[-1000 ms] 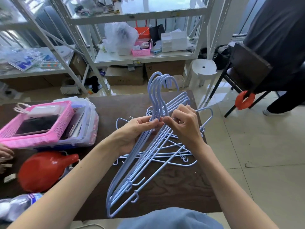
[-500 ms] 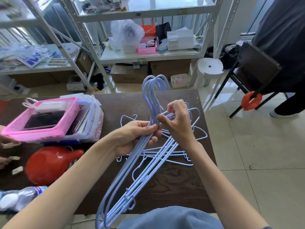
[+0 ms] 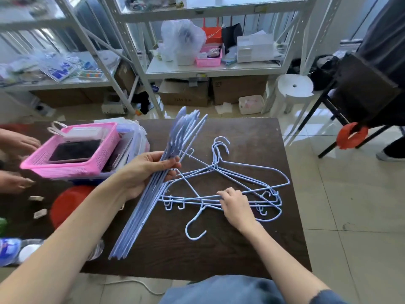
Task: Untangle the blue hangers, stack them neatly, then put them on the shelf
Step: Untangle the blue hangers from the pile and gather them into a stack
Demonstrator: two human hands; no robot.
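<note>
My left hand (image 3: 145, 172) grips a stacked bundle of light blue wire hangers (image 3: 140, 213), seen edge-on and running from the table's near edge up toward the far side. Several more blue hangers (image 3: 245, 172) lie tangled flat on the dark wooden table (image 3: 252, 255) to the right of the bundle. My right hand (image 3: 235, 205) rests on the lower bars of this loose pile, fingers curled onto a wire. One loose hanger's hook (image 3: 192, 229) points toward me.
A pink basket (image 3: 72, 165) sits on clear bags at the table's left, with a red object (image 3: 70, 205) and a bottle (image 3: 8, 249) below it. Another person's hands (image 3: 19, 145) are at the left edge. White metal shelves (image 3: 210, 69) stand beyond the table; a stool and chair stand right.
My right hand has let go of the bundle and dropped onto the loose hangers on the table. My left hand has turned the bundle edge-on, leaning it left.
</note>
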